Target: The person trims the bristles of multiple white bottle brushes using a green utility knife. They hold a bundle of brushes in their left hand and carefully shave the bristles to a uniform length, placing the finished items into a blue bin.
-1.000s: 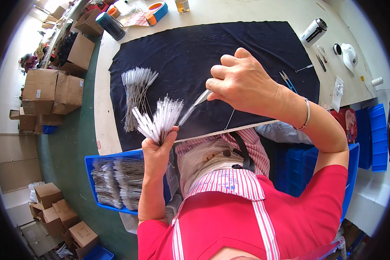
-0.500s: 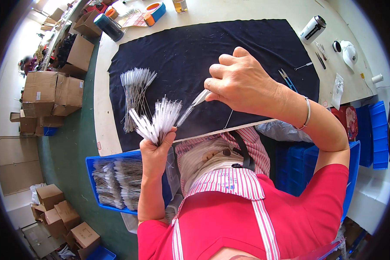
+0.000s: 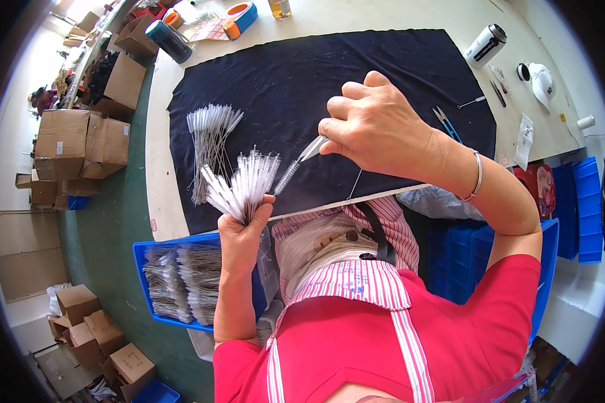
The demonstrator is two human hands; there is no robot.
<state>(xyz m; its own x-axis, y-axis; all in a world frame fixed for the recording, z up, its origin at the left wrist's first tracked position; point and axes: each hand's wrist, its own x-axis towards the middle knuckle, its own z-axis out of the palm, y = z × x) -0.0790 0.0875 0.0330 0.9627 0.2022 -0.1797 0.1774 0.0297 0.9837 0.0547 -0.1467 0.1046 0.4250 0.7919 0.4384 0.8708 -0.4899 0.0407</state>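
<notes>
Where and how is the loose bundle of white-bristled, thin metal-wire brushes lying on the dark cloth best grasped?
Probably by the bare grey wire stems, just below the white bristle heads, coming from the near side: the stems lie nearer and bunch narrower, while the heads fan out at the far end.

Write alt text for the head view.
A person's left hand holds a bunch of white wire brushes while the right hand holds a pointed metal tool at one brush. Another brush pile lies on dark cloth; a blue tub holds more.
</notes>
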